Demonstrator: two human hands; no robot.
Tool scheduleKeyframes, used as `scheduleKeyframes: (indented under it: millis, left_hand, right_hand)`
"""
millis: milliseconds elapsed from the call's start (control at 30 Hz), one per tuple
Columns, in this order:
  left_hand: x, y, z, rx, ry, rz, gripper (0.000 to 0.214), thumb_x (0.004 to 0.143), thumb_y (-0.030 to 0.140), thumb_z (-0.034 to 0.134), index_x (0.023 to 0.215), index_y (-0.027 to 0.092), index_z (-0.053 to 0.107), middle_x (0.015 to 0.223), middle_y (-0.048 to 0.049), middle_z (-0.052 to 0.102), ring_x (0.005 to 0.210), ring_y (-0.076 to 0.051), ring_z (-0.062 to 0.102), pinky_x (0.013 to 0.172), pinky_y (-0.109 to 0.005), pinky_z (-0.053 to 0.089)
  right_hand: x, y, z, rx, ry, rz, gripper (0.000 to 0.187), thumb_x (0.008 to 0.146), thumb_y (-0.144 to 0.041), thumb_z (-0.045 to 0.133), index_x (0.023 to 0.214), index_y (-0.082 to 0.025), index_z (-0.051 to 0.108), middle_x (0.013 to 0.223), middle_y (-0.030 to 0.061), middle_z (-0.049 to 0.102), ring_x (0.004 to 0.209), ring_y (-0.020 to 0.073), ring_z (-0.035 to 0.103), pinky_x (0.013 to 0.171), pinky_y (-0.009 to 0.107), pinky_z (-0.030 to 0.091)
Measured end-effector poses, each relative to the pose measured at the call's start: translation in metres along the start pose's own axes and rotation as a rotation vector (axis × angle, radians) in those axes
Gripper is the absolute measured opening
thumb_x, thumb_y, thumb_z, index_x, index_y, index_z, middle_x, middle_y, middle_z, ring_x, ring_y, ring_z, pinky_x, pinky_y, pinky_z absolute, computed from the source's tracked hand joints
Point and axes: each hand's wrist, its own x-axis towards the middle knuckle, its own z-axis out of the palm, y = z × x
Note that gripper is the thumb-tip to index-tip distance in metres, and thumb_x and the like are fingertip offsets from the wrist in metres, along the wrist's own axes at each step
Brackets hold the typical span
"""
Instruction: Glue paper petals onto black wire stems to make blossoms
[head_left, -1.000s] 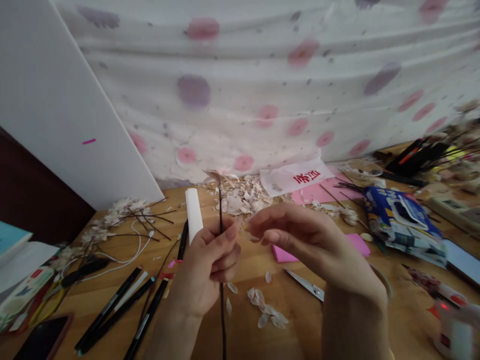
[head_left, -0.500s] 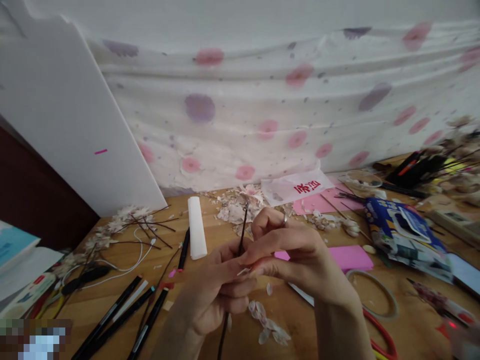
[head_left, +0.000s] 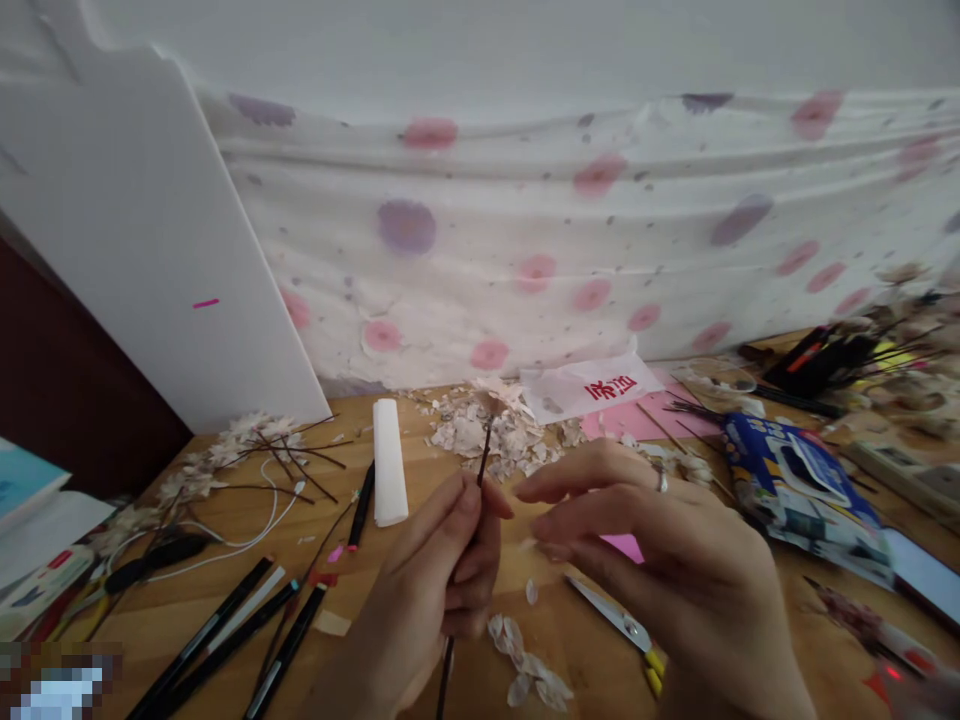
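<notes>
In the middle of the view my left hand (head_left: 442, 570) is closed around a thin dark stem (head_left: 486, 455). The stem slants upright, with a pale petal-like tip (head_left: 491, 403) in front of the petal pile. My right hand (head_left: 660, 560), a ring on one finger, is apart from the stem to its right. Its thumb and a finger meet, and a small blurred pale scrap shows at their tips; I cannot make out what it is. Loose pale petals (head_left: 529, 665) lie on the table below, beside scissors (head_left: 615, 615) partly covered by my right hand.
A heap of petals (head_left: 480, 435) lies at the back. Left are a white roll (head_left: 390, 465), black markers (head_left: 289, 650), a white cable (head_left: 247, 540) and flower sprigs (head_left: 247, 440). A blue packet (head_left: 802, 490) and a pink-patterned tool with a red light (head_left: 862, 620) are right.
My right hand has moved right, away from the stem and my left hand, uncovering the scissor blades. My left hand keeps hold of the stem. The view has shifted slightly.
</notes>
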Motion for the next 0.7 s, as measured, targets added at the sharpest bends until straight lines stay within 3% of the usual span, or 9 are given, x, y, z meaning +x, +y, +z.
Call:
scheduleKeyframes:
  millis: [267, 500, 700]
  left_hand:
    - [-0.010, 0.003, 0.011, 0.075, -0.009, -0.073, 0.040, 0.086, 0.057, 0.071, 0.084, 0.020, 0.057, 0.056, 0.0111, 0.035, 0.045, -0.004, 0.015, 0.039, -0.013, 0.013]
    - [-0.013, 0.002, 0.009, 0.079, -0.023, -0.111, 0.039, 0.086, 0.058, 0.071, 0.085, 0.020, 0.060, 0.053, 0.0116, 0.037, 0.041, -0.003, 0.014, 0.036, -0.012, 0.014]
    - [-0.014, -0.003, 0.009, 0.090, -0.046, -0.100, 0.036, 0.089, 0.056, 0.069, 0.084, 0.020, 0.062, 0.053, 0.0102, 0.039, 0.041, -0.003, 0.015, 0.036, -0.012, 0.015]
  right_hand:
    - [-0.003, 0.002, 0.006, -0.196, 0.092, 0.032, 0.018, 0.090, -0.002, 0.067, 0.094, -0.020, 0.072, 0.096, 0.0005, 0.080, 0.091, 0.0108, 0.073, 0.082, 0.020, 0.055]
    - [-0.009, 0.004, 0.003, -0.436, 0.216, 0.063, 0.021, 0.091, -0.003, 0.066, 0.097, -0.024, 0.069, 0.092, -0.0024, 0.077, 0.085, 0.0118, 0.071, 0.077, 0.024, 0.054]
    - [-0.010, 0.004, 0.001, -0.512, 0.235, 0.033, 0.020, 0.092, -0.004, 0.065, 0.098, -0.023, 0.070, 0.090, -0.0010, 0.076, 0.084, 0.0130, 0.069, 0.077, 0.026, 0.053]
